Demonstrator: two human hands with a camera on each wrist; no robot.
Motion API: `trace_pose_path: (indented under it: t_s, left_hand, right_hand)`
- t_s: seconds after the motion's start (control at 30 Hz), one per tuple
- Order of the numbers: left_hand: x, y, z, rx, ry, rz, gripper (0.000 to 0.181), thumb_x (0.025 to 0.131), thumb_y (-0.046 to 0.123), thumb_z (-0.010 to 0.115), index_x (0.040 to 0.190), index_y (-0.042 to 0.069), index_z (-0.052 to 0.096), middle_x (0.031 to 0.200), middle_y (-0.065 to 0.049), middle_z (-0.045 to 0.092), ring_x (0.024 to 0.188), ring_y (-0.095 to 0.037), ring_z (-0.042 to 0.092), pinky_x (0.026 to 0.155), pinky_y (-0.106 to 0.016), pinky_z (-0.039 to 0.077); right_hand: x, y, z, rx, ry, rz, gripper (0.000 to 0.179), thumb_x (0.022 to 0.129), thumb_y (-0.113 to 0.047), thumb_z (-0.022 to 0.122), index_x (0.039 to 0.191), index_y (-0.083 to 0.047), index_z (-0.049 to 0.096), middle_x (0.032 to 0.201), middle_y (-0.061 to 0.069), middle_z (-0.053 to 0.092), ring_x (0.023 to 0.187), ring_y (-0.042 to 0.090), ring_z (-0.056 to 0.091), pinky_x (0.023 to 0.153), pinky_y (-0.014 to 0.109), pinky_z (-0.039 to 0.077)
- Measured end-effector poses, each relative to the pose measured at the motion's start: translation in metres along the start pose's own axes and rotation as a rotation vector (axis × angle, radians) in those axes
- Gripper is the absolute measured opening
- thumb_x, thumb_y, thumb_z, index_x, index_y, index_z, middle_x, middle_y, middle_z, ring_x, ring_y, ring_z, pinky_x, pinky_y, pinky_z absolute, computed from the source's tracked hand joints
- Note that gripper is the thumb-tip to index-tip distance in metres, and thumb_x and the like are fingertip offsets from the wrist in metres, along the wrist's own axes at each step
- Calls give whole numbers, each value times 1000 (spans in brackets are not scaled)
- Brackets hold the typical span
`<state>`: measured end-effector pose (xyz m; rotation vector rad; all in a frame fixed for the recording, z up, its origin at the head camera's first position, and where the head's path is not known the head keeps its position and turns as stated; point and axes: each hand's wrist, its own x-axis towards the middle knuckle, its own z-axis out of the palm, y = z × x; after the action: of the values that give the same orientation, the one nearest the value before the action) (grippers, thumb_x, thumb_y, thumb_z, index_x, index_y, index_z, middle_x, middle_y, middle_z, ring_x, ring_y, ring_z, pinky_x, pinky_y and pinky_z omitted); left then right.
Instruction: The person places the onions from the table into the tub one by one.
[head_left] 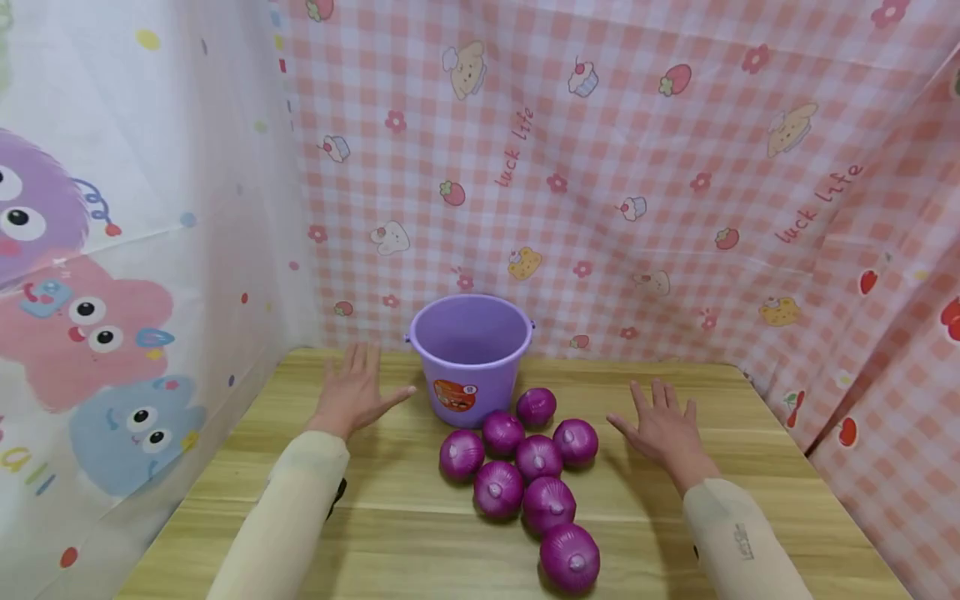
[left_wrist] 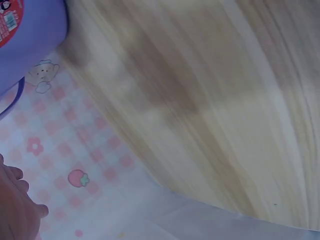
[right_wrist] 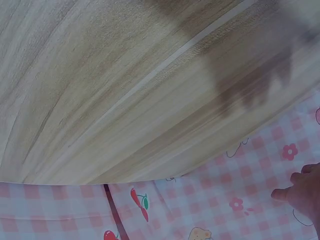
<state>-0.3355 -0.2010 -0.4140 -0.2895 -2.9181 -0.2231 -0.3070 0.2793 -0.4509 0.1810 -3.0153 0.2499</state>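
Observation:
A purple bucket [head_left: 480, 379] stands upright toward the back of the table, with an orange-red label on its front. In front of it lie several purple onions [head_left: 538, 457] in a loose cluster that trails toward the near edge. My left hand [head_left: 356, 395] is spread, fingers straight, to the left of the bucket and apart from it. On the other side, my right hand [head_left: 664, 427] is spread too, to the right of the onions and touching none. In the left wrist view part of the bucket [left_wrist: 30, 40] appears at the upper left.
The wooden table [head_left: 405, 542] ends at a pink checked cloth [head_left: 600, 150] hung behind and to the right. A white cloth with cartoon figures [head_left: 217, 167] hangs on the left. The bucket's handle [left_wrist: 16, 100] shows in the left wrist view.

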Motion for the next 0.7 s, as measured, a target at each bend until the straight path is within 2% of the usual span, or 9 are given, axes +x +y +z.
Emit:
trace_pose_path:
  t_s: [0.13,0.27,0.5,0.7]
  left_hand:
    - [6,5,-5,-39,3,3,114,86,81,42,156,-4,12,159,-30,15,147,-46,12,115,-67,3]
    - [12,12,-9,-78,19,11,113,86,79,46,154,-6,16,158,-31,16,146,-47,13,117,-64,6]
    - [21,27,-17,-163,40,26,108,85,76,52,152,-4,24,156,-28,26,144,-45,22,119,-60,11]
    - [26,37,-17,-210,17,8,112,84,79,51,155,-1,21,158,-27,23,146,-44,19,117,-62,9]
  right_hand:
    - [0,0,1,18,10,-2,86,98,-64,39,154,1,28,154,38,16,141,55,15,109,76,8]
    - [1,0,3,37,16,-10,86,98,-64,40,153,2,29,154,38,18,141,55,16,108,76,9]
    - [2,-1,6,59,34,-31,85,99,-62,41,153,3,30,153,37,21,139,56,20,108,76,12]
    - [1,-8,7,100,44,-65,82,100,-58,44,151,5,32,151,39,24,136,59,26,108,75,16]
